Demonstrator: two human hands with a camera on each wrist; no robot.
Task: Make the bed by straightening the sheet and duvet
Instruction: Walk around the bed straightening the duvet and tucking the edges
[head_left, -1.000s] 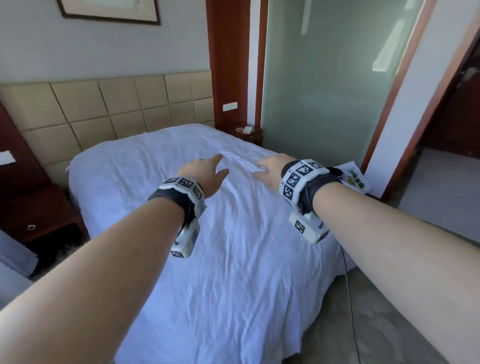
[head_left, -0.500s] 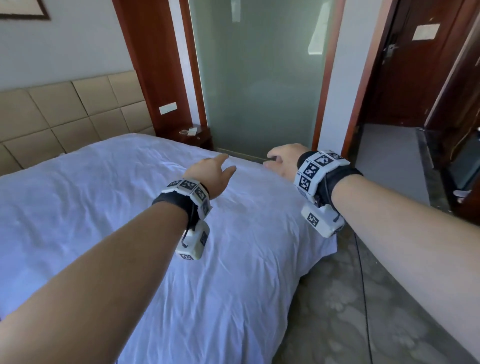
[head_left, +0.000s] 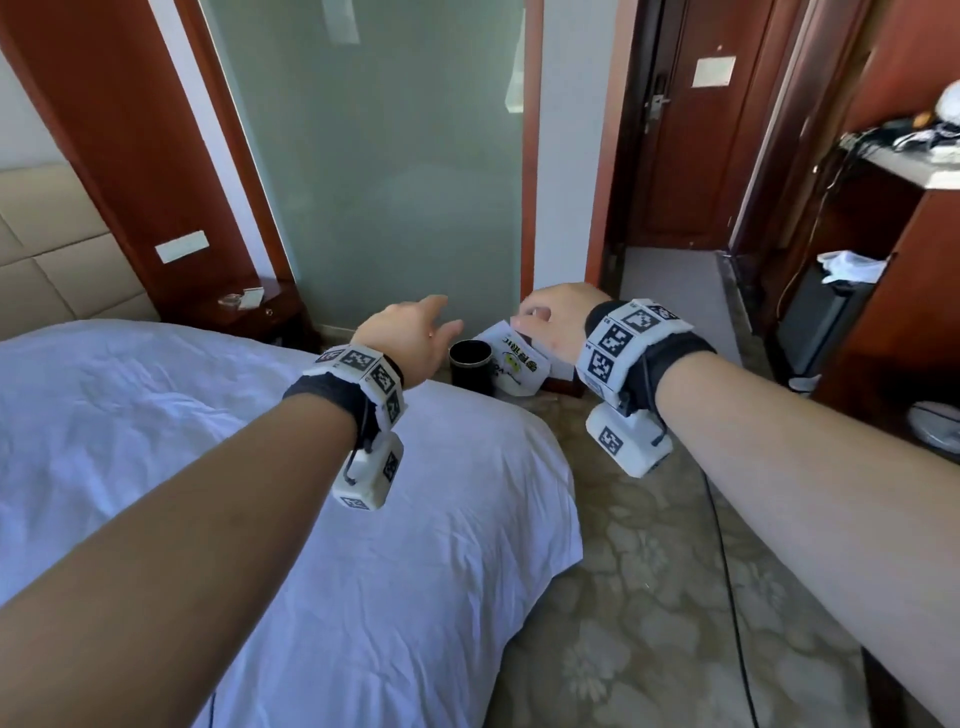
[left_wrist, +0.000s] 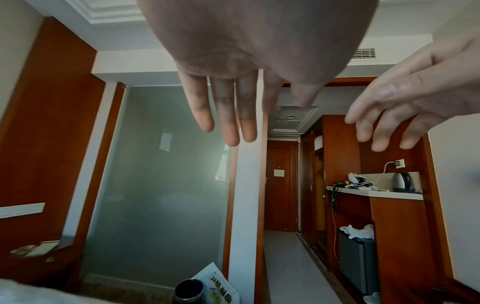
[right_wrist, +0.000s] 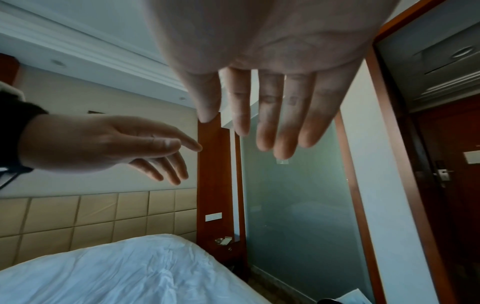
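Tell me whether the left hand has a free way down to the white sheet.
Probably yes: the left hand is empty, fingers straight, over the sheet near its far edge, and nothing shows between them.

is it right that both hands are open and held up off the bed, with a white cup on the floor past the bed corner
One thing is off: the cup is black, not white, as the head view shows. The left hand and right hand are open above the bed.

Soft daylight, wrist views dim, edges warped, palms blurred.
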